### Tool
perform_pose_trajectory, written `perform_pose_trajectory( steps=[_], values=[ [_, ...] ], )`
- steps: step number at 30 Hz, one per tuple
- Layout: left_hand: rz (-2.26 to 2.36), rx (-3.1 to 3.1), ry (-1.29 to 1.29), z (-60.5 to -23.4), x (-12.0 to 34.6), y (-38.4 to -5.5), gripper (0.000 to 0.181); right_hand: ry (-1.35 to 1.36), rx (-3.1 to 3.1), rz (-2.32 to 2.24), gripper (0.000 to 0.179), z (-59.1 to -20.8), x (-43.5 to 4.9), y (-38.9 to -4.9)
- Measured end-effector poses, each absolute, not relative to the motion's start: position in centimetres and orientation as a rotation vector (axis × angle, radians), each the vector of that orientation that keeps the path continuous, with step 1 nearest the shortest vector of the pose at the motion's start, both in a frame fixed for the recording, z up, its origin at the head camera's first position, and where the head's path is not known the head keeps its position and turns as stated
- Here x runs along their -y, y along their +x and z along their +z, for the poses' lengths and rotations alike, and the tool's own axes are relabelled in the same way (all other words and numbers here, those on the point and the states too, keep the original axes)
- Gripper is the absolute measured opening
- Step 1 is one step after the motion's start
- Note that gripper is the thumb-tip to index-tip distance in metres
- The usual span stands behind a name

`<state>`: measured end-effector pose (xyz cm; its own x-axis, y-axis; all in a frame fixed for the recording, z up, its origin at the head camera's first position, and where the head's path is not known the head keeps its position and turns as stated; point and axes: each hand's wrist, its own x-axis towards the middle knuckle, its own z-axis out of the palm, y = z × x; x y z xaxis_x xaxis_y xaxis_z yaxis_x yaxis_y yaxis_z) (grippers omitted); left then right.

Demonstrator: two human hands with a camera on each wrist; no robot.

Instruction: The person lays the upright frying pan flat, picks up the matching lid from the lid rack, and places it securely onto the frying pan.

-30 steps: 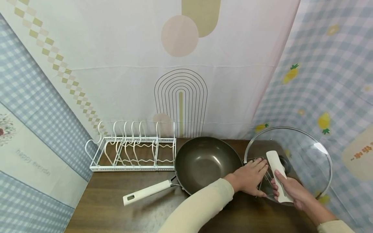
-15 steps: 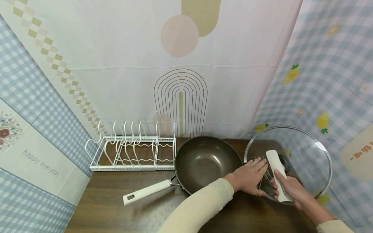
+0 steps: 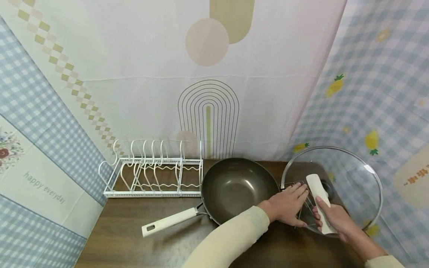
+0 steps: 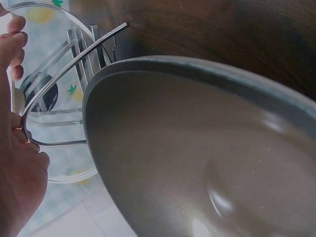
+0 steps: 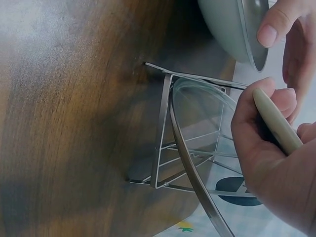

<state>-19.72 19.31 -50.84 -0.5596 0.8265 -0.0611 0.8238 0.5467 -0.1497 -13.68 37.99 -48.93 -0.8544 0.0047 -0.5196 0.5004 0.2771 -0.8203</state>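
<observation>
My right hand (image 3: 335,217) grips the long cream handle (image 3: 316,186) of a large glass pan lid (image 3: 355,175) with a steel rim. The lid stands tilted on edge in a small metal wire rack (image 5: 163,128), seen best in the right wrist view. My left hand (image 3: 289,204) lies with extended fingers on the rack's near side, and its fingers touch the wire in the left wrist view. Below the left wrist sits a dark wok (image 3: 231,186), its rim close beside the wire rack. Part of the rack is hidden behind the left hand.
A white wire pan rack (image 3: 152,193) with curved dividers stands left of the wok, along the back wall. The wok's white handle (image 3: 171,221) points to the front left over the wooden table (image 3: 114,230). Checked cloth (image 3: 378,93) hangs at the right.
</observation>
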Motion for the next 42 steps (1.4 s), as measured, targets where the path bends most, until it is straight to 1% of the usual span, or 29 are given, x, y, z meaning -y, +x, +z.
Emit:
perform_pose_trajectory(
  steps=[16,24,42],
  values=[
    [0.257,2.755,-1.467,-50.6,-19.3,-19.7,0.106,0.407,-2.260,-1.518,0.062,-48.9,-38.2,-13.4],
    [0.260,2.756,-1.462,-50.5,-19.4,-19.6,0.105,0.393,-2.274,-1.514,0.057,-48.7,-38.7,-13.0],
    [0.329,2.757,-1.462,-51.1,-19.5,-19.8,0.108,0.357,-2.252,-1.524,0.054,-47.3,-40.0,-12.9]
  ],
)
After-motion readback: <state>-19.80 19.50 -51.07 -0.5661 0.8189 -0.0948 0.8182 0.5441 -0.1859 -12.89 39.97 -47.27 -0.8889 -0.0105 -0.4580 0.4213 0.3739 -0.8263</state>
